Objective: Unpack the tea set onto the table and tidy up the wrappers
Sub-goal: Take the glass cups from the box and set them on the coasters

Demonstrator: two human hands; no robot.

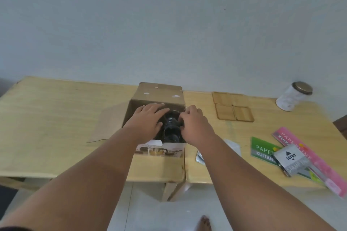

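An open cardboard box [159,93] stands on the wooden table [56,118], flaps folded out. Inside it I see dark glass pieces [171,124] of the tea set, partly hidden by my hands. My left hand [148,120] lies over the left side of the opening, fingers spread on the contents. My right hand [193,122] reaches in from the right, fingers curled around the glass item; whether it grips it is unclear. Four square wooden coasters [232,107] lie right of the box. A crumpled clear wrapper [231,145] lies by my right forearm.
A white jar with a gold lid [293,95] stands at the far right back. Green and pink receipt books [262,150] and a grey stamp-pad box [290,157] lie at the right front. The wall is just behind the table. My bare foot [204,223] shows on the floor.
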